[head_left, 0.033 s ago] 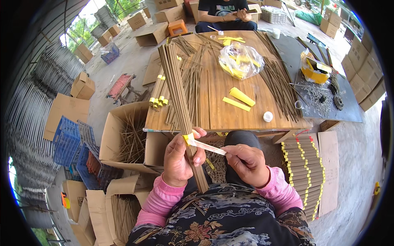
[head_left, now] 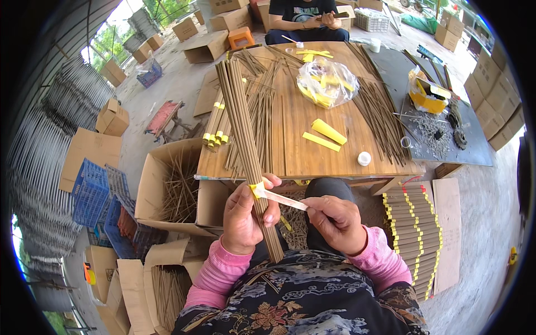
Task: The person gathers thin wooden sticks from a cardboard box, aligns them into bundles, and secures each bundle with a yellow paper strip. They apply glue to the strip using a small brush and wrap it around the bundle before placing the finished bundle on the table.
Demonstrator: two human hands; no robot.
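My left hand (head_left: 244,216) is closed around a bundle of thin brown sticks (head_left: 240,123) that look like incense. The bundle leans, its top over the table edge and its lower end near my lap. A yellow paper band (head_left: 257,190) wraps it at my left thumb and fingers. From that band a pale paper strip (head_left: 285,200) stretches right to my right hand (head_left: 336,222), which pinches its end between thumb and fingers. On the wooden table (head_left: 290,134) lie loose brown sticks (head_left: 259,117), yellow-banded bundles (head_left: 215,125) and yellow paper strips (head_left: 328,134).
A plastic bag of yellow strips (head_left: 326,84) and a small white pot (head_left: 364,159) stand on the table. Open cartons (head_left: 146,190) of sticks sit at my left, near blue crates (head_left: 92,192). Banded bundles (head_left: 413,237) lie low right. Across the table sits another person (head_left: 307,22).
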